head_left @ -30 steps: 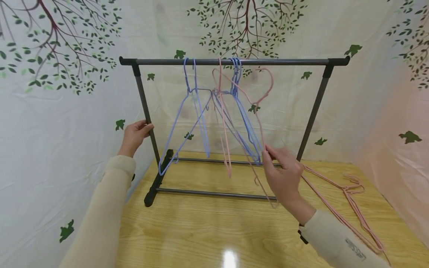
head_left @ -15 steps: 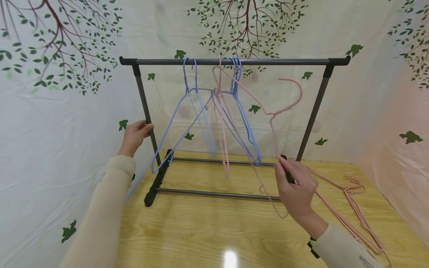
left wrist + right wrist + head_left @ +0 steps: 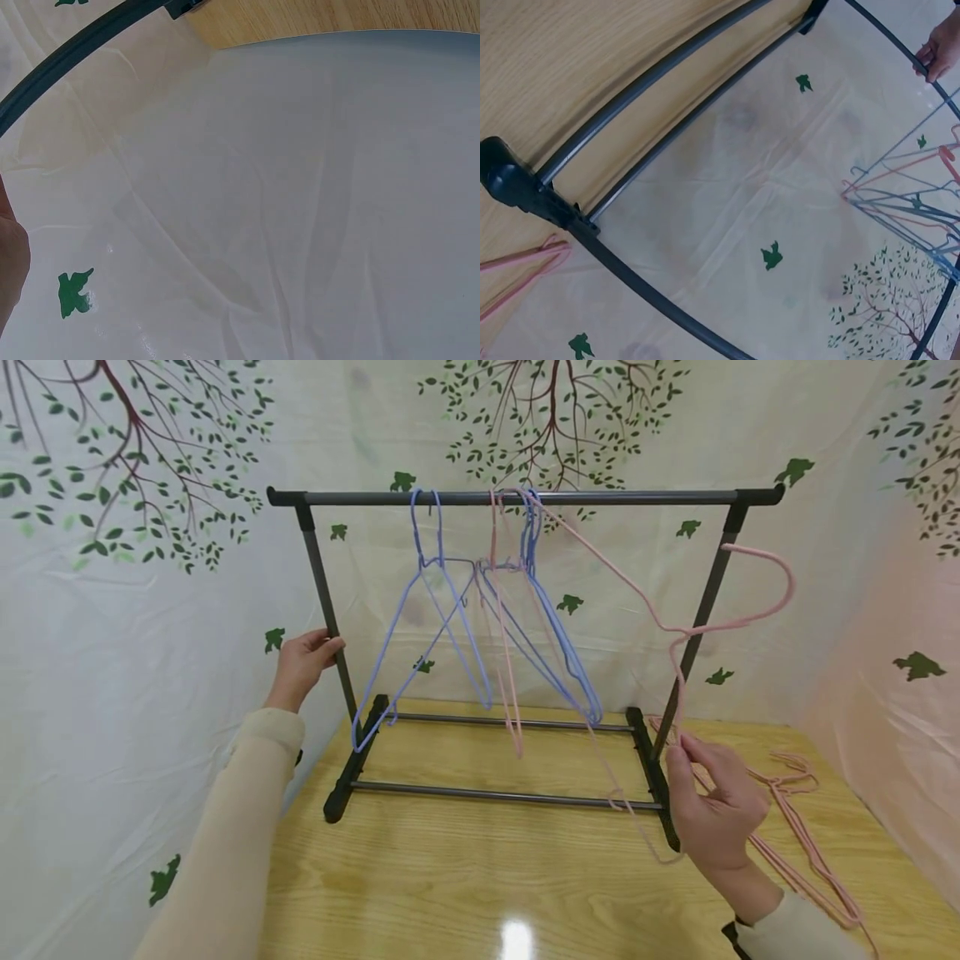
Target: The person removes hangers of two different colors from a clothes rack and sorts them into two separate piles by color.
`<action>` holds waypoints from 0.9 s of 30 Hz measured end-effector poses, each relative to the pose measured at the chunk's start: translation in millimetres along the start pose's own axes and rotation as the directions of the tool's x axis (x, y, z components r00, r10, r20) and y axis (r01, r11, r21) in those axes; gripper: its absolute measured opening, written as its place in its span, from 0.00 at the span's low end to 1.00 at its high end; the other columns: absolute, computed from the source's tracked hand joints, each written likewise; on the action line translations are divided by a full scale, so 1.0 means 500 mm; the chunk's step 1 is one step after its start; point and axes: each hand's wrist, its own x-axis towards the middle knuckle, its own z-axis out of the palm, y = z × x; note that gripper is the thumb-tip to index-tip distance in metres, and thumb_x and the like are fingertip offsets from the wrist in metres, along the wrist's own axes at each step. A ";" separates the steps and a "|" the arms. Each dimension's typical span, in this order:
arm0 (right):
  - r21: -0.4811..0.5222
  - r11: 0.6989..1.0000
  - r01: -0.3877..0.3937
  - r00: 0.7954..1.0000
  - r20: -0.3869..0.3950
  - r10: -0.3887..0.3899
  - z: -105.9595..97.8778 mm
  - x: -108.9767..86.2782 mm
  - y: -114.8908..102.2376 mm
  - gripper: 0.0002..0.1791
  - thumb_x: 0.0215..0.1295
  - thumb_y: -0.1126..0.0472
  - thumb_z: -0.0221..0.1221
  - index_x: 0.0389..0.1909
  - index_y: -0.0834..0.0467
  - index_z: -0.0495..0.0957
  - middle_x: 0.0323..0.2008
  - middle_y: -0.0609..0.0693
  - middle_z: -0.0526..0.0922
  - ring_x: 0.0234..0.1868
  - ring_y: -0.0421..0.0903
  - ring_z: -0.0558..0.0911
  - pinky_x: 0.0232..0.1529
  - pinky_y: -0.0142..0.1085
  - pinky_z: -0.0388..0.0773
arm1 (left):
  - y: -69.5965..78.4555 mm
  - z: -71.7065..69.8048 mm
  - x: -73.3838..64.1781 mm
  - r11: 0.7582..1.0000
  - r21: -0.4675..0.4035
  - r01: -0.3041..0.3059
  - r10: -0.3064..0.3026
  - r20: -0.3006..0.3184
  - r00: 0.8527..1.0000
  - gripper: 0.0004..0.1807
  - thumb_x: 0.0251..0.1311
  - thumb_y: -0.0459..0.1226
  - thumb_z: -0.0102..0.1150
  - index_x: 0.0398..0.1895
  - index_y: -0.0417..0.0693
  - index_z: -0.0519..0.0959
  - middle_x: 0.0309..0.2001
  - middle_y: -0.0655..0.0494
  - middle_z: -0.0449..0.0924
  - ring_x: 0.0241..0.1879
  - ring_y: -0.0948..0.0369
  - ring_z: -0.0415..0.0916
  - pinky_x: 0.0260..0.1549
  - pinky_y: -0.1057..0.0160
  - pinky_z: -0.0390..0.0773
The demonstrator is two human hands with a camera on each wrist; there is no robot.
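A black clothes rack (image 3: 645, 498) stands on the wooden table. My left hand (image 3: 303, 667) grips its left post, fingers and thumb around it; the right wrist view also shows this hand (image 3: 943, 52). Between thumb and fingers my right hand (image 3: 716, 810) pinches one arm of a pink hanger (image 3: 630, 583), its hook pointing up near the right post. That hanger's far end crosses the rail in the head view; whether they touch I cannot tell. Two blue hangers (image 3: 384, 647) hang left of the rail's middle. One pink hanger (image 3: 510, 677) and several blue hangers (image 3: 573, 660) hang further right.
Several pink hangers (image 3: 806, 847) lie on the table (image 3: 480, 868) at the right, partly behind my right hand. Two low crossbars (image 3: 487, 793) join the rack's feet. Pale cloth (image 3: 862, 635) with printed trees and leaves surrounds the table.
My right hand has moved right and slightly down with the pink hanger, whose hook has swung toward the right post. The hanging hangers sway slightly. My left hand stays on the post.
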 end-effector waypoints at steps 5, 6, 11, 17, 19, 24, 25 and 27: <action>0.061 0.998 -0.018 0.997 -0.075 0.022 -0.002 0.022 0.002 0.10 0.58 0.72 0.65 0.28 0.80 0.82 0.25 0.57 0.85 0.32 0.35 0.83 0.41 0.25 0.79 | -0.002 -0.001 0.000 0.999 0.028 0.023 -0.023 -0.001 1.000 0.27 0.69 0.45 0.59 0.62 0.35 0.76 0.39 0.64 0.81 0.38 0.72 0.79 0.47 0.68 0.81; 0.080 0.997 -0.023 0.995 -0.094 0.031 -0.002 0.028 0.001 0.10 0.57 0.74 0.64 0.28 0.81 0.81 0.25 0.58 0.85 0.32 0.36 0.84 0.40 0.25 0.79 | -0.002 -0.001 0.000 0.999 0.031 0.028 -0.028 0.000 1.000 0.27 0.69 0.46 0.59 0.62 0.35 0.76 0.40 0.63 0.81 0.38 0.72 0.79 0.47 0.67 0.81; 0.059 0.998 -0.038 0.979 -0.196 0.049 0.000 0.065 -0.001 0.08 0.53 0.76 0.63 0.26 0.81 0.81 0.24 0.57 0.85 0.29 0.36 0.83 0.39 0.25 0.80 | 0.001 0.001 -0.004 0.998 0.042 0.046 -0.046 0.003 0.999 0.28 0.68 0.48 0.60 0.63 0.37 0.76 0.42 0.61 0.82 0.40 0.71 0.79 0.50 0.63 0.81; -0.054 0.998 -0.045 0.961 -0.276 0.028 -0.011 0.111 0.013 0.05 0.52 0.76 0.61 0.24 0.77 0.83 0.22 0.56 0.85 0.27 0.34 0.82 0.38 0.26 0.79 | 0.005 -0.001 -0.006 0.999 0.034 0.033 -0.033 0.002 0.999 0.28 0.69 0.47 0.59 0.63 0.36 0.76 0.43 0.59 0.82 0.40 0.70 0.80 0.50 0.63 0.81; -0.099 0.994 -0.048 0.958 -0.287 0.018 -0.020 0.124 0.022 0.06 0.51 0.75 0.60 0.24 0.75 0.84 0.22 0.55 0.85 0.27 0.33 0.81 0.38 0.25 0.79 | 0.005 -0.002 -0.007 0.999 0.036 0.031 -0.031 0.003 1.000 0.28 0.69 0.47 0.59 0.63 0.36 0.75 0.44 0.57 0.82 0.40 0.70 0.80 0.50 0.63 0.81; -0.209 0.977 -0.052 0.958 -0.287 -0.010 -0.055 0.152 0.056 0.07 0.53 0.73 0.60 0.25 0.73 0.85 0.22 0.54 0.85 0.27 0.30 0.80 0.39 0.24 0.77 | 0.006 -0.002 -0.009 0.999 0.041 0.036 -0.037 0.005 0.999 0.27 0.69 0.46 0.59 0.64 0.37 0.75 0.48 0.53 0.82 0.42 0.68 0.81 0.52 0.61 0.80; -0.232 0.971 -0.054 0.958 -0.285 -0.014 -0.063 0.157 0.062 0.08 0.54 0.72 0.60 0.26 0.73 0.85 0.22 0.54 0.85 0.27 0.30 0.80 0.39 0.24 0.77 | 0.007 -0.001 -0.009 0.999 0.040 0.037 -0.037 0.005 0.999 0.27 0.69 0.46 0.59 0.64 0.37 0.75 0.48 0.53 0.82 0.43 0.68 0.81 0.52 0.61 0.80; -0.274 0.960 -0.057 0.960 -0.278 -0.022 -0.080 0.166 0.075 0.08 0.55 0.72 0.59 0.27 0.72 0.86 0.24 0.55 0.86 0.27 0.29 0.79 0.39 0.23 0.77 | 0.007 -0.002 -0.010 0.999 0.036 0.036 -0.036 0.005 0.999 0.26 0.70 0.45 0.58 0.64 0.37 0.75 0.48 0.53 0.82 0.43 0.67 0.81 0.52 0.60 0.80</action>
